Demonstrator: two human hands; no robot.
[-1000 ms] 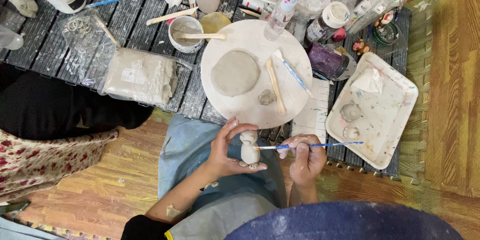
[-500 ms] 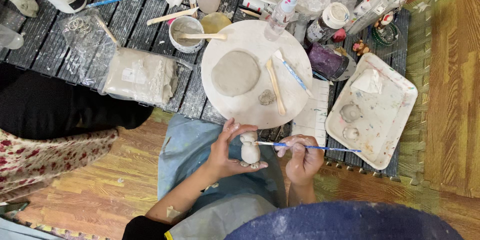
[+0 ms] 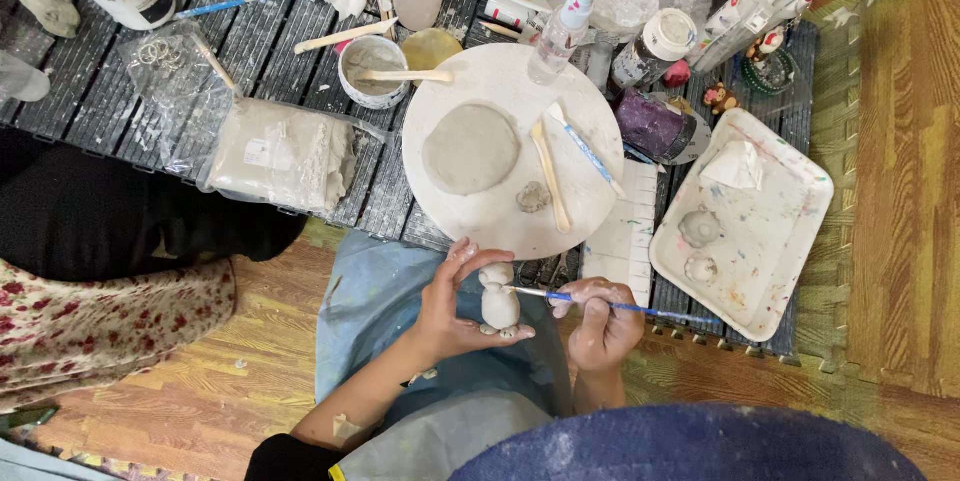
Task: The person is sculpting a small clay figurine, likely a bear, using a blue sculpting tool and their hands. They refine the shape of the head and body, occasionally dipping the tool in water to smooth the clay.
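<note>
Item: clay figure point(image 3: 499, 301), small, pale, two-lobed, upright. It stood in the left hand point(image 3: 447, 303), which was half open, the figure's base resting on the curled fingertips and the thumb raised behind it at 11 o'clock. The figure sat over the blue apron point(image 3: 380, 311), just below the table edge.

Item: brush point(image 3: 600, 303), thin, blue-handled. The right hand point(image 3: 603, 326) was closed around its middle in a pen grip; the tip met the figure's upper half from 3 o'clock, the handle trailing toward the tray.

Handling note, as a judgement: the work looked like fine brushing at the joint between the two lobes. It would go best with light pressure, since soft clay dents; the left fingers should cradle rather than squeeze, and turn the figure to the brush rather than the brush around it. Bracing the right wrist against the lap would steady the tip.

Item: round board point(image 3: 590, 131), white, at 12 o'clock from the hands, bearing a flat clay disc point(image 3: 471, 148), a small lump point(image 3: 533, 197) and two tools.

Item: white tray point(image 3: 790, 211), paint-flecked, at 2 o'clock, holding small clay pieces.

Item: bagged clay point(image 3: 280, 154) at 10 o'clock; cup point(image 3: 372, 71) with a stick across it beyond.
</note>
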